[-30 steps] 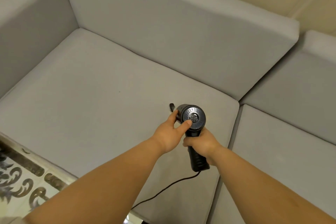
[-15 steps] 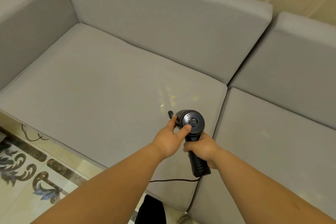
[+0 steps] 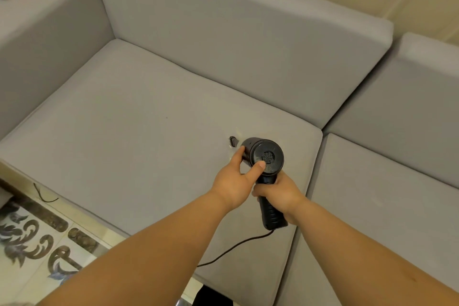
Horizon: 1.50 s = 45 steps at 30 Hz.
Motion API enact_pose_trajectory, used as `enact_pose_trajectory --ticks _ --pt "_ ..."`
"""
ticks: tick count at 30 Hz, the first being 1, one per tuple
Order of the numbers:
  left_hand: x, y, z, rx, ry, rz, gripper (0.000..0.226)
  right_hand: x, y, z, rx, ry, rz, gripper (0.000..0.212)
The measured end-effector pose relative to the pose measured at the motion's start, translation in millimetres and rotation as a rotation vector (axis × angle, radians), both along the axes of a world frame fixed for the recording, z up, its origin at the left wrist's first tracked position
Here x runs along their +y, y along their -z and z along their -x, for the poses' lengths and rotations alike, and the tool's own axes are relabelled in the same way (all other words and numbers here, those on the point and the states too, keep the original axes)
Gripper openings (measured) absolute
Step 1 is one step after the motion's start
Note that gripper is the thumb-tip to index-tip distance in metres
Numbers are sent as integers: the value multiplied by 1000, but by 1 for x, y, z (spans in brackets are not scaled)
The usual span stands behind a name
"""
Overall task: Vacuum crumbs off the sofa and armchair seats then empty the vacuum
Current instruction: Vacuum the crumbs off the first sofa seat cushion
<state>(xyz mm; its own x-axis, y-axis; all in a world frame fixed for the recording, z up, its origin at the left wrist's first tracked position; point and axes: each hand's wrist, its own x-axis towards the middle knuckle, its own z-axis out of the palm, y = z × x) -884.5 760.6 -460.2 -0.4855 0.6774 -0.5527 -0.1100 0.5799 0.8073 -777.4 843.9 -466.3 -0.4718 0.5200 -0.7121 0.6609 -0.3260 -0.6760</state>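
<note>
Seat-vacuuming step: the right hand point(image 3: 278, 192) grips the handle of the black corded handheld vacuum point(image 3: 263, 159), the left hand point(image 3: 236, 179) clasps its round body, nozzle touching the grey fabric sofa seat cushion point(image 3: 124, 131); next, probably, sweeping untouched fabric.

One handheld vacuum point(image 3: 263, 156), black, with one nozzle point(image 3: 233, 141) and one power cord point(image 3: 236, 248). Two hands: one left hand point(image 3: 236, 181) and one right hand point(image 3: 278, 194). Two grey seat cushions point(image 3: 139, 131) point(image 3: 387, 196) and two back cushions point(image 3: 223, 40) point(image 3: 409, 97). One armrest point(image 3: 44, 32). One patterned floor point(image 3: 32, 243), carrying one loose dark wire point(image 3: 43, 195).
</note>
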Motion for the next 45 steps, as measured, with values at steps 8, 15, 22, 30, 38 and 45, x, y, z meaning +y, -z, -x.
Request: enact_pose_trajectory --ticks 8,15,22,30,38,45 --pt "27 21 61 -12 44 45 74 25 24 57 -22 22 27 45" --pt "15 26 47 -51 65 47 75 16 27 40 -66 15 82 46" --pt "-13 24 0 -64 71 48 77 -9 27 -7 -78 -26 87 41" --pt "-47 24 -56 -65 61 50 77 -43 26 -61 -68 -23 99 41" --pt "-53 13 -67 -51 52 33 76 -51 17 -75 -47 -3 31 40" --pt "-33 7 -25 -24 10 9 77 -28 14 -27 -20 -6 7 41"
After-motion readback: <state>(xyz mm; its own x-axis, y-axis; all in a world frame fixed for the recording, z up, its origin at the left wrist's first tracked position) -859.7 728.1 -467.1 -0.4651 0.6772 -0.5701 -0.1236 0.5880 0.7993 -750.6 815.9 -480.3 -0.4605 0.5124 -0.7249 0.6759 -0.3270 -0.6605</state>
